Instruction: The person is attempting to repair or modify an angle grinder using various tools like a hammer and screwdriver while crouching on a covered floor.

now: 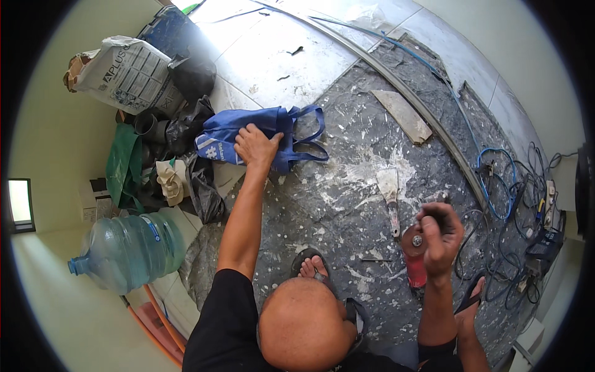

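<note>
My left hand (255, 147) lies on a blue fabric tote bag (232, 124), its fingers bent into the cloth and its thumb apart near the bag's mouth. Two loop handles point right. On the right, my right hand (441, 239) is raised with curled, dark-smudged fingers; what they hold, if anything, I cannot make out. Below and beside that hand is a red angle grinder (416, 271) with a round disc, partly hidden by the hand. A wide-bladed scraper (388, 187) with white residue lies just beyond it on the floor.
A broken tile piece (403, 116) lies by a long metal strip (396, 80). Tangled cables and a power strip (550, 201) are at right. A large water bottle (130, 251), a white sack (133, 74) and black plastic bags (204, 189) crowd the left. Rough grey floor meets white tiles.
</note>
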{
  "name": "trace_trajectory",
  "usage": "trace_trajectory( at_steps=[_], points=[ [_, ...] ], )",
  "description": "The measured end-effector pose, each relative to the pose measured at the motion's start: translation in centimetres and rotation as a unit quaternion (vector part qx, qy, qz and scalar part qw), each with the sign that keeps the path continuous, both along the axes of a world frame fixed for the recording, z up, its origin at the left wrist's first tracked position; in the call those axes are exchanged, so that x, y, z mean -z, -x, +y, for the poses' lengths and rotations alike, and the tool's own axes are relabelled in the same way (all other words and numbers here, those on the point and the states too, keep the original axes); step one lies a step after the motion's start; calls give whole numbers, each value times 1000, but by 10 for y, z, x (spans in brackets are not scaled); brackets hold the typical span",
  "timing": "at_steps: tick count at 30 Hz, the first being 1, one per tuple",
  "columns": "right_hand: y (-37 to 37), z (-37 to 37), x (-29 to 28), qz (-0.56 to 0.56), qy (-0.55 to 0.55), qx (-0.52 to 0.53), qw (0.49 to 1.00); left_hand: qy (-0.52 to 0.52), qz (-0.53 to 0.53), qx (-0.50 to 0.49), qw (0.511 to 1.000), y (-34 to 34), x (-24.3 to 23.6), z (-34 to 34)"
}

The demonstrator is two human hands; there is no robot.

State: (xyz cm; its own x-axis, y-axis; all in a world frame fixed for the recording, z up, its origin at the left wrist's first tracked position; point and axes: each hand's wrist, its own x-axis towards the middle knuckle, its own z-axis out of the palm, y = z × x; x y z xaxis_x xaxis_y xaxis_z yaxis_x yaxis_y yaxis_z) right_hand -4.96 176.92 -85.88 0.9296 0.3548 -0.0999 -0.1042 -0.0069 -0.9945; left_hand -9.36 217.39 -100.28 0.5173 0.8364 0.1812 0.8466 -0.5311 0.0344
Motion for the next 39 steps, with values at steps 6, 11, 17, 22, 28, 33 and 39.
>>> trace_trajectory(
  at_steps=[6,11,17,22,28,33,39],
  points=[
    [8,45,45,3,64,-105,992,29,-22,-48,998,16,21,40],
    [7,95,78,10,104,-161,981,22,4,-65,998,35,33,51],
    [13,121,78,-24,80,-178,980,282,-329,42,900,61,-8,78],
    [7,133,54,-35,76,-188,979,341,-483,92,801,88,-102,43],
    [20,179,32,-263,-52,-194,944,311,-486,167,800,111,-181,-18],
    [34,199,14,-222,-45,-388,893,318,-429,180,826,143,-194,-64],
    [43,193,29,-234,189,-482,823,279,-471,160,821,188,-188,-113]
  ],
)
